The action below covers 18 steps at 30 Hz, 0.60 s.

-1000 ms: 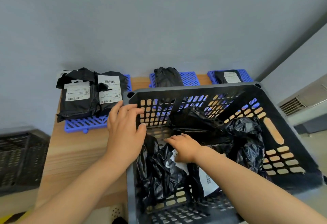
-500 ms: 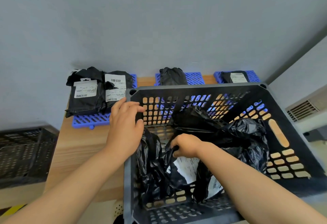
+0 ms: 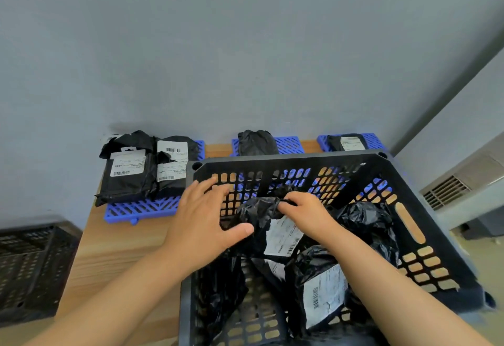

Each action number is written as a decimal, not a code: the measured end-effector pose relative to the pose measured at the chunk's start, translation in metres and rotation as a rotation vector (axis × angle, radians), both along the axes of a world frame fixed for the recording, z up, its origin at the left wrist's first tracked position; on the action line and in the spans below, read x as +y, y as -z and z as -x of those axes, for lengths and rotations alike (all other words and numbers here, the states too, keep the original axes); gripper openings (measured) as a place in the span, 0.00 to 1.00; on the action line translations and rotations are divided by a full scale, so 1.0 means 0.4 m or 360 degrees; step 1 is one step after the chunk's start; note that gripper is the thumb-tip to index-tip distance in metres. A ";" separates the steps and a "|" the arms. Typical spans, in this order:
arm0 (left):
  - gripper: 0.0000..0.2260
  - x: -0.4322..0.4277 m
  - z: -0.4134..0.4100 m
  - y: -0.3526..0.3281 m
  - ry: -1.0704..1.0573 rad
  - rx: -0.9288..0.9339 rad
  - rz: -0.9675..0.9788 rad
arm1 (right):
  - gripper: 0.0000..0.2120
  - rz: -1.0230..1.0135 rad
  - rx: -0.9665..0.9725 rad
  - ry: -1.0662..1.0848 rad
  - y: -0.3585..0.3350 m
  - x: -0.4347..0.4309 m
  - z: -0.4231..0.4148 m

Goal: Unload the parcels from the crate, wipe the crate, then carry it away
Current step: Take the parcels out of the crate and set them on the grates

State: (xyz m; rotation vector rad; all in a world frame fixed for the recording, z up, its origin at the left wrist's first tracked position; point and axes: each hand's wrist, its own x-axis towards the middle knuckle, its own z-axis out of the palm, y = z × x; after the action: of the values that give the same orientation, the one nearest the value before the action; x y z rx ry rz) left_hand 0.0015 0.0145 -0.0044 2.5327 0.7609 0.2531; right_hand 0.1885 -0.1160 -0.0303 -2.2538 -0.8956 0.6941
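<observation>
A black slotted crate (image 3: 409, 225) stands on the wooden table (image 3: 120, 247) in front of me, with several black parcels inside. My right hand (image 3: 305, 209) grips the top of a black parcel with a white label (image 3: 275, 231) and holds it up above the others, near the crate's far wall. My left hand (image 3: 207, 220) reaches over the crate's left rim with straight fingers, its thumb against that parcel. Another labelled parcel (image 3: 321, 293) lies lower at the front of the crate.
Three blue plastic mats lie along the wall: the left one (image 3: 141, 209) carries a pile of black parcels (image 3: 141, 171), the middle (image 3: 289, 145) and right (image 3: 371, 139) one parcel each. A second black crate (image 3: 30, 266) sits low at the left. A vent (image 3: 447, 190) is at the right.
My right hand has taken hold of a labelled parcel and lifted it out of the pile towards the crate's far wall. My left hand has come off the rim and moved to the parcel.
</observation>
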 end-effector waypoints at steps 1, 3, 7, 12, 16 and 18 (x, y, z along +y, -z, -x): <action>0.42 -0.011 -0.005 -0.002 -0.0005 0.0015 0.0041 | 0.14 -0.0034 -0.0005 0.0038 -0.005 -0.006 0.002; 0.38 -0.031 -0.017 -0.013 -0.0034 -0.0068 0.0138 | 0.14 -0.0092 0.0012 0.0073 -0.017 -0.019 0.007; 0.11 -0.051 -0.044 -0.020 -0.0088 -0.0148 0.0335 | 0.16 -0.0182 0.0143 0.0113 -0.046 -0.047 0.006; 0.09 -0.028 -0.082 -0.016 -0.0330 -0.0287 0.0468 | 0.14 -0.0220 0.0284 0.0086 -0.066 -0.089 0.003; 0.11 -0.011 -0.094 -0.032 -0.0380 -0.0446 0.0484 | 0.17 -0.0235 0.0314 0.0040 -0.073 -0.103 0.013; 0.14 -0.009 -0.103 -0.036 -0.0393 -0.0511 0.0533 | 0.17 -0.0250 0.0313 0.0039 -0.078 -0.102 0.020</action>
State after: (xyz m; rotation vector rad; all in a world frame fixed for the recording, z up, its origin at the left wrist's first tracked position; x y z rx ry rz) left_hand 0.0427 0.0111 0.0099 2.0209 0.8997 0.5506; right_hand 0.1803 -0.1569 0.0010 -2.0159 -0.7967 0.7900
